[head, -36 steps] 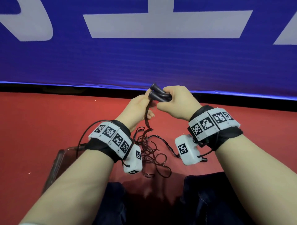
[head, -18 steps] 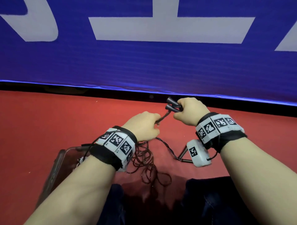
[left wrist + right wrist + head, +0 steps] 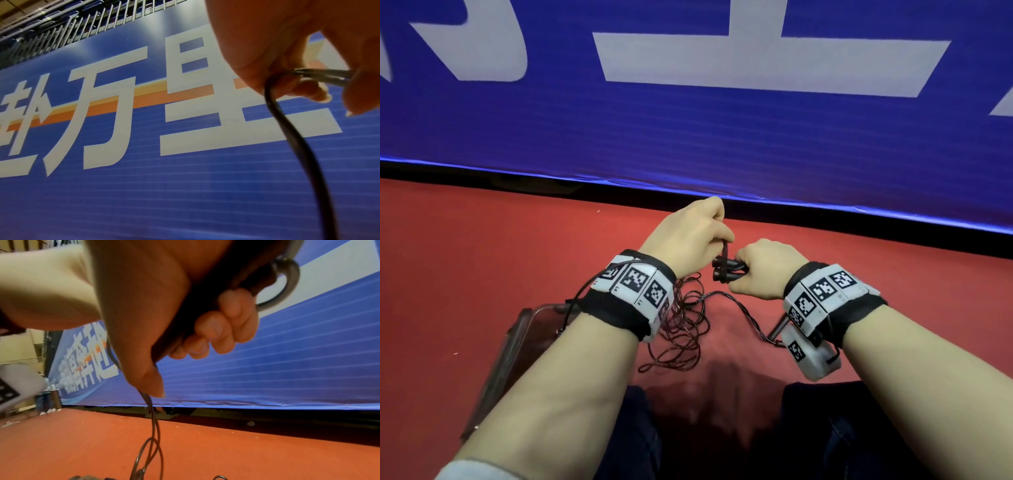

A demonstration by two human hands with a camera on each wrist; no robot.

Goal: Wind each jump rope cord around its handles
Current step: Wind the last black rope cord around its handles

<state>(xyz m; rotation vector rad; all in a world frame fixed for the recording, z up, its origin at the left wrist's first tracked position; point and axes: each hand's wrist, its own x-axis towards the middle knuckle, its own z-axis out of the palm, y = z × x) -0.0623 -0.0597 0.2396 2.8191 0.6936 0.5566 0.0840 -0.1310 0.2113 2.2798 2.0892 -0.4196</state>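
Two black jump rope handles (image 3: 724, 269) lie side by side in my right hand (image 3: 763, 270), whose fingers (image 3: 224, 324) curl round them. My left hand (image 3: 688, 236) is just left of and above the handles and pinches the dark cord (image 3: 726, 248) where it leaves them. In the left wrist view the cord (image 3: 292, 129) runs down from the pinching fingers (image 3: 257, 53). The rest of the cord lies in a loose tangle (image 3: 681, 329) on the red floor (image 3: 482, 257) under my left wrist. A cord loop (image 3: 285, 283) shows by the right fist.
A blue banner (image 3: 688, 130) with white characters stands close ahead along the floor's far edge. A clear plastic box (image 3: 517, 339) sits on the floor under my left forearm. A dark rod (image 3: 779, 327) lies on the floor by my right wrist. My dark trouser legs (image 3: 825, 431) are below.
Both hands have dropped lower. My left hand swung from below the handles up and over to their far left side, carrying the cord. The handles now point left instead of up.
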